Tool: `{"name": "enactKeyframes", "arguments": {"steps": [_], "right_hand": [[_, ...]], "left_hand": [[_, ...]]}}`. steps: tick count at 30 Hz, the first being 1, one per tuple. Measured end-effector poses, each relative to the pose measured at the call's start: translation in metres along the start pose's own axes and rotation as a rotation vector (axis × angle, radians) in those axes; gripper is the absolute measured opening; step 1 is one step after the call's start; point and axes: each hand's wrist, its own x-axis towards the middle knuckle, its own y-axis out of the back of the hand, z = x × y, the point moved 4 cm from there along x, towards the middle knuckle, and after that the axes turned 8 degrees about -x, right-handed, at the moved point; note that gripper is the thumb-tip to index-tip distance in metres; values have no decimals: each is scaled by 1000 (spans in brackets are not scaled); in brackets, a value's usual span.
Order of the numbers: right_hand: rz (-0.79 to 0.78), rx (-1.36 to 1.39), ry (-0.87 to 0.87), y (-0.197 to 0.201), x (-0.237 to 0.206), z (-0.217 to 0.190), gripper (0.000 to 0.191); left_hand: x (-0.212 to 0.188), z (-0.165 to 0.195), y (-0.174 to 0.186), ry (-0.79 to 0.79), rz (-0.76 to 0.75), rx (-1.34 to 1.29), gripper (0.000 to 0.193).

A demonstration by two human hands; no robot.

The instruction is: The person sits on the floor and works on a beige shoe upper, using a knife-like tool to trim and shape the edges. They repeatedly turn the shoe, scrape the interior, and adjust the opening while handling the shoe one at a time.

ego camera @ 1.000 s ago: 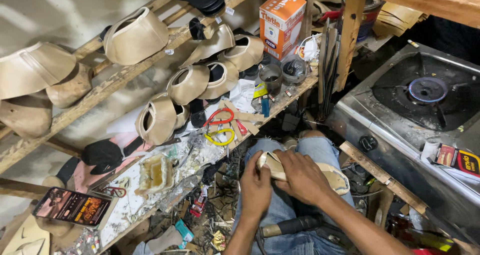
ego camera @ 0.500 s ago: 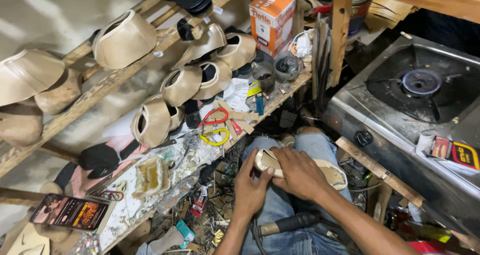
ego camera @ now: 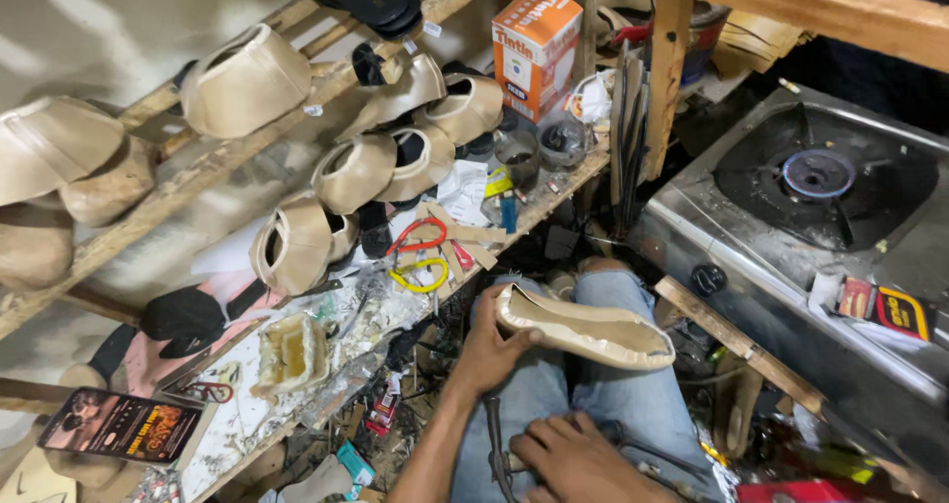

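Left hand [ego camera: 491,348] has its fingers curled round the heel end of a beige shoe [ego camera: 583,327], held over the person's lap, just left of the gas stove [ego camera: 820,207]. Right hand [ego camera: 573,456] sits lower, closed on a dark metal tool [ego camera: 494,444].

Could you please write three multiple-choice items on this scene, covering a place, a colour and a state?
1. Where is the shoe? A on the stove; B over the person's lap; C on the rack.
2. What colour is the box? A orange and white; B green; C black.
3. What is the left hand doing? A resting empty; B holding scissors; C gripping the shoe.

B: it lies above the jeans.
A: its sides are orange and white.
C: the fingers wrap the shoe's end, while the right hand rests on a tool lower down.
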Motion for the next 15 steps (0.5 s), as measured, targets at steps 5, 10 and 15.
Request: {"name": "enactKeyframes", "arguments": {"steps": [5,10,15], "right_hand": [[-149,325,-447,-3,-27,29,28],[285,330,-577,72,-4,46,27],[88,182,-623,109,35,56,38]], "left_hand": [[-4,-8,9,111,-126,28,83],[-6,-7,11,118,-112,18,80],[-11,-4,8,97,-115,44,76]]}}
